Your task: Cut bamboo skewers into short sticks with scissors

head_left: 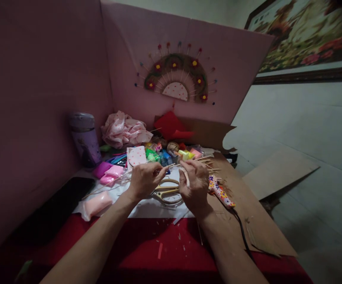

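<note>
Over the middle of the table, my left hand (145,179) pinches one part of a thin wooden stick (171,165). My right hand (196,185) has its thumb and fingers closed at the stick's other side. Something pale, perhaps more sticks, shows by the right thumb; I cannot make it out clearly. Beneath and between the hands lie scissors with gold-coloured handles (167,193), on white paper (147,209). More loose wooden sticks (214,170) lie just beyond my right hand. A glue gun with a flowered cover (221,192) rests to the right, its black cord trailing towards me.
Bagged coloured clay (96,203), a purple tumbler (86,138), a black phone-like slab (58,201) and crumpled dotted cloth (125,130) stand or lie leftward. Cardboard (262,228) covers the right side. A half-round fan decoration (177,75) hangs on the pink board (123,47). Scraps litter the red cloth (147,248).
</note>
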{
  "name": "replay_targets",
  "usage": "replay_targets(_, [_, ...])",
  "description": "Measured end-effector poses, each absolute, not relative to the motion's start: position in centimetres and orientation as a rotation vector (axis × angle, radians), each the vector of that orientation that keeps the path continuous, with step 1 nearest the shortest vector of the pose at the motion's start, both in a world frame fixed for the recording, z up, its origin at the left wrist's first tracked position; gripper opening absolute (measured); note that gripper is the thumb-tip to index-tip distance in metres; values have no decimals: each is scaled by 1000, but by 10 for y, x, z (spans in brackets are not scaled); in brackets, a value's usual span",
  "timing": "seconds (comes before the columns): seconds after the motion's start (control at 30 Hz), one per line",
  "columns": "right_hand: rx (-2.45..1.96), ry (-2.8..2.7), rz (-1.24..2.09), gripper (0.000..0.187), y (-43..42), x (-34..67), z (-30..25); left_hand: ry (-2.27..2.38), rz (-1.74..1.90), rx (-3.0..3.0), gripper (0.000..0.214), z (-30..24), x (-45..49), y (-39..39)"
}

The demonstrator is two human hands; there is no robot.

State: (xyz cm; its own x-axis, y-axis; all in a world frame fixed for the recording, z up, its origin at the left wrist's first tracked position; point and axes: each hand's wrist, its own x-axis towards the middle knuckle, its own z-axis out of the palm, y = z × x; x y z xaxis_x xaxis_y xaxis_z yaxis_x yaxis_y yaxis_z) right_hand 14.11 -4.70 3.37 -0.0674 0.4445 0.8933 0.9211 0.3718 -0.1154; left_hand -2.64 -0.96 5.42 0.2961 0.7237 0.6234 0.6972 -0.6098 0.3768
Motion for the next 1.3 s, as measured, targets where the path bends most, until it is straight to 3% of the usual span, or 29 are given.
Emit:
replay_targets(0.1, [-1269, -1728, -704, 40, -47, 142, 36, 1391, 1257, 2537, 39, 52, -27, -8])
replay_targets(0.33, [-1239, -1800, -680, 23, -45, 148, 38, 1473, 1238, 2672, 36, 47, -27, -5])
replay_targets(1.3, [-1271, -1958, -650, 24, -40, 151, 32, 1592, 1129, 2749, 41, 45, -26, -7])
